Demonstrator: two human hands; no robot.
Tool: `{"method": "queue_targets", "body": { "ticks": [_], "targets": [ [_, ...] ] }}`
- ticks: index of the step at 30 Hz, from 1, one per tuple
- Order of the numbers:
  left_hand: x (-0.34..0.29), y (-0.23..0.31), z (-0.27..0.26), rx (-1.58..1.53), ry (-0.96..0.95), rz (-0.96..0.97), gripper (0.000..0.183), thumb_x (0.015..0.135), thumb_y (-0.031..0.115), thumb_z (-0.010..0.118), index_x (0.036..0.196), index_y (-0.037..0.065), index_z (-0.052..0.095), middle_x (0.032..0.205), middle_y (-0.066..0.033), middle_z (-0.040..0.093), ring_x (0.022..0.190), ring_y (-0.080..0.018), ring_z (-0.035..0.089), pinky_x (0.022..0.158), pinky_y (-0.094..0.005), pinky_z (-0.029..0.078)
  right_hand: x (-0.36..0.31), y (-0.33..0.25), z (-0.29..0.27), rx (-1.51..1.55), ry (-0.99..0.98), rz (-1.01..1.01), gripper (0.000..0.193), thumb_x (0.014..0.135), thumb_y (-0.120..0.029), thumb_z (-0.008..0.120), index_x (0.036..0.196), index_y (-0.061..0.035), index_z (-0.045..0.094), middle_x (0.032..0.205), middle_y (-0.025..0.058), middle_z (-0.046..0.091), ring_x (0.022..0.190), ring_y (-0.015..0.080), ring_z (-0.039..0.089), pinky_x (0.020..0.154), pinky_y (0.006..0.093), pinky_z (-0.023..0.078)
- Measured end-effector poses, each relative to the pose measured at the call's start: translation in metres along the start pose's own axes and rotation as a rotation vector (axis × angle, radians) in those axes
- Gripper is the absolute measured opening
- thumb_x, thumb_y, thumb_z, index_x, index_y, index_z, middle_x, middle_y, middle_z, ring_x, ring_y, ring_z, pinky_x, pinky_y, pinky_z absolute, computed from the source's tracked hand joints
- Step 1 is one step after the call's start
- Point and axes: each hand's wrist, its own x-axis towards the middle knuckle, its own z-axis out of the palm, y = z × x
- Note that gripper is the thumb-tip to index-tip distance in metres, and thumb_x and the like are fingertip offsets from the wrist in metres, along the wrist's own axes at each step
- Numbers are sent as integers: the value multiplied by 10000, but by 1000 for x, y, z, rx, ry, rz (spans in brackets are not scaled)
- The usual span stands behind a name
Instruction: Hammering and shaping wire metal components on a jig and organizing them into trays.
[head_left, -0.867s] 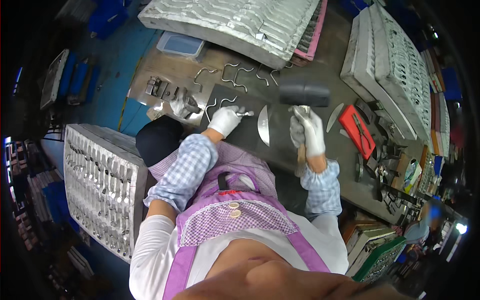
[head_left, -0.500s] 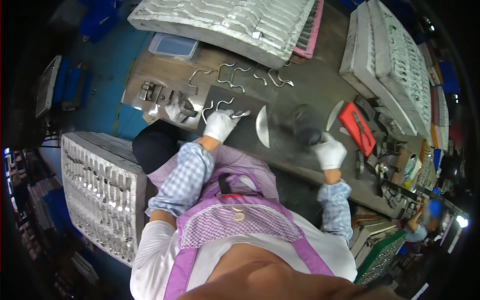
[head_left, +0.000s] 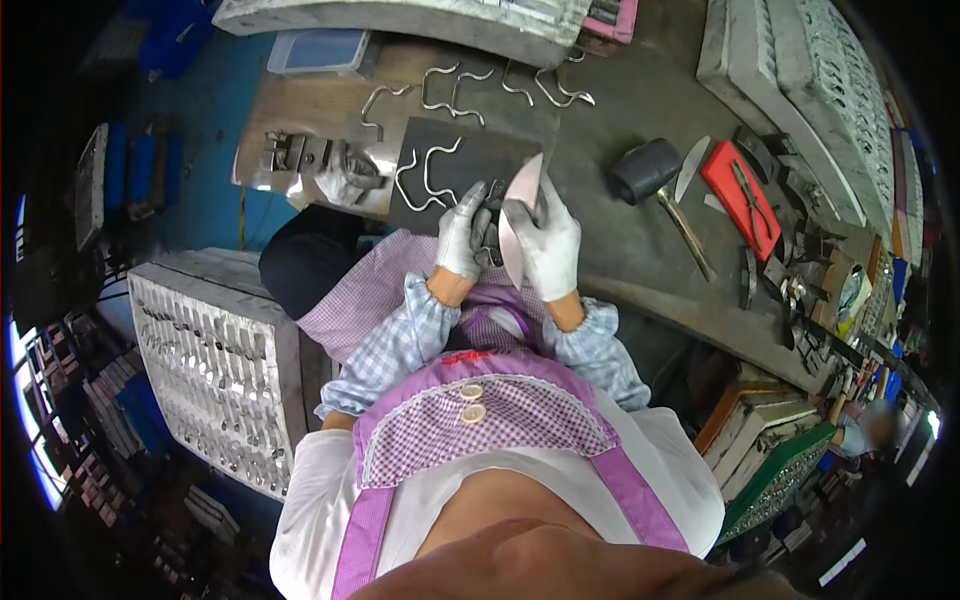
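Note:
My right hand [head_left: 545, 245], in a white glove with grey fingers, grips a half-moon metal plate [head_left: 514, 240] held up on edge. Close beside it, my gloved left hand [head_left: 461, 235] is closed around a bent metal rod, mostly hidden by the fingers and the plate. Two bent metal rods, one of them an S-shaped rod [head_left: 432, 170], lie on the dark square plate [head_left: 415, 140] just beyond my left hand. To the right, a black-headed mallet [head_left: 645, 172] rests on the bench, its handle pointing toward me.
Several bent rods [head_left: 378, 108] lie along the far bench [head_left: 590, 95]. A metal fixture [head_left: 300, 155] with a crumpled glove [head_left: 348, 180] sits left. Another half-moon plate [head_left: 690, 170], a red tray [head_left: 738, 195] with pliers and loose tools lie right. Foam trays [head_left: 205, 365] stand around the bench.
My right hand has let go of the mallet, moved left and picked up the half-moon plate from the bench. My left hand has shifted right, bringing the rod beside the plate. The view has tilted slightly.

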Motion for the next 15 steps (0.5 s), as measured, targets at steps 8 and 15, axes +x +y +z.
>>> {"method": "queue_targets", "body": {
  "ticks": [8, 15],
  "targets": [
    [-11, -3, -3, -63, 254, 73, 188, 924, 265, 673, 910, 78, 652, 541, 70, 470, 452, -38, 417, 448, -216, 358, -2, -34, 12, -213, -183, 131, 615, 820, -137, 638, 1419, -133, 496, 742, 159, 682, 655, 286, 697, 650, 382, 555],
    [11, 10, -11, 568, 114, 196, 349, 917, 348, 697, 846, 7, 668, 581, 34, 538, 465, -51, 446, 417, -251, 329, 2, -3, 8, -74, -31, 204, 600, 812, -152, 674, 1396, -138, 537, 773, 109, 682, 642, 130, 655, 635, 299, 538]
  ]
}}
